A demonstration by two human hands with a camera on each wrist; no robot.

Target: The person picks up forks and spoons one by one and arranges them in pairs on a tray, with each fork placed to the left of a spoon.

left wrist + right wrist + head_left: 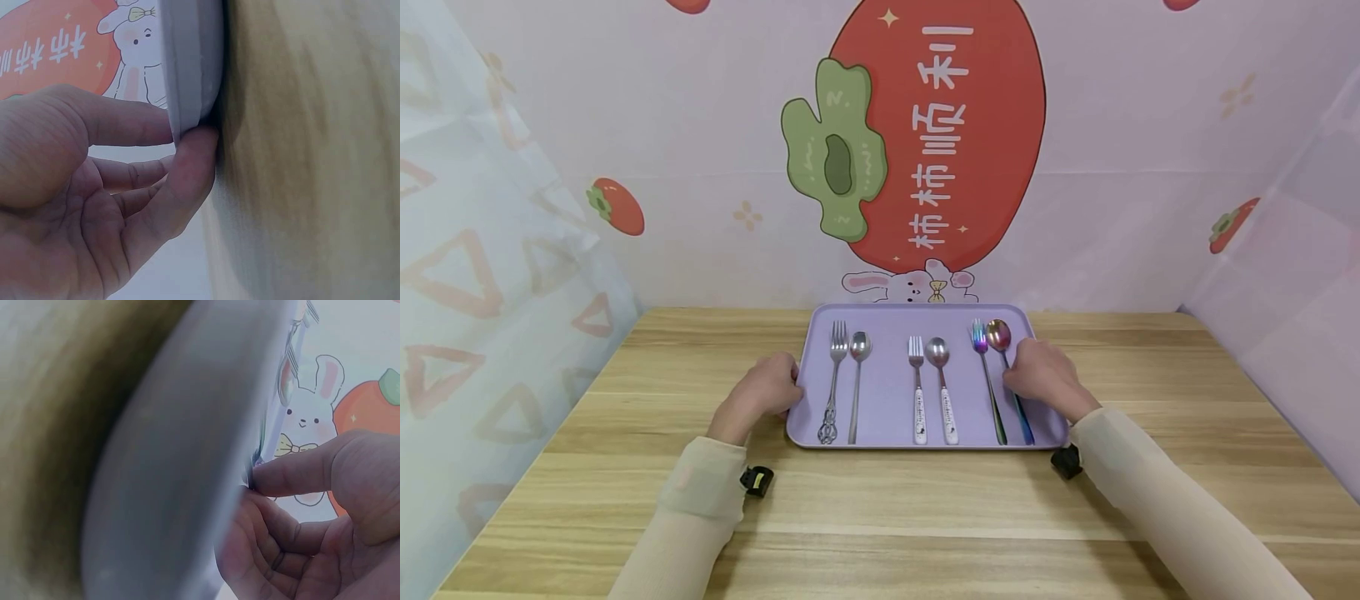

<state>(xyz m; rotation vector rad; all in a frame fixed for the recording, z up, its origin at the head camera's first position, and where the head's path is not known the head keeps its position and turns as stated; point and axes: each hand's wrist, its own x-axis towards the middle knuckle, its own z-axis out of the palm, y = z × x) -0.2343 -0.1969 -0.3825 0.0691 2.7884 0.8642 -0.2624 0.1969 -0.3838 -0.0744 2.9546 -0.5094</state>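
Note:
A lilac tray [891, 367] lies on the wooden table. My left hand [766, 387] pinches its left edge; in the left wrist view the thumb [134, 122] is at the rim and a finger [190, 165] reaches under it. Reaching over the tray's right edge, my right hand [1047, 375] pinches the handle of an iridescent spoon [999, 335]. The right wrist view has its thumb [294, 472] and a bent finger meeting at the dark handle, partly behind the tray's wall. Left of that spoon lies an iridescent fork [980, 337].
On the tray's left are a silver fork [838, 342] with an ornate handle and a silver spoon [860, 346]. A fork [919, 417] and spoon [950, 417] with white patterned handles lie mid-tray. A printed backdrop [700, 233] stands behind the table [880, 517].

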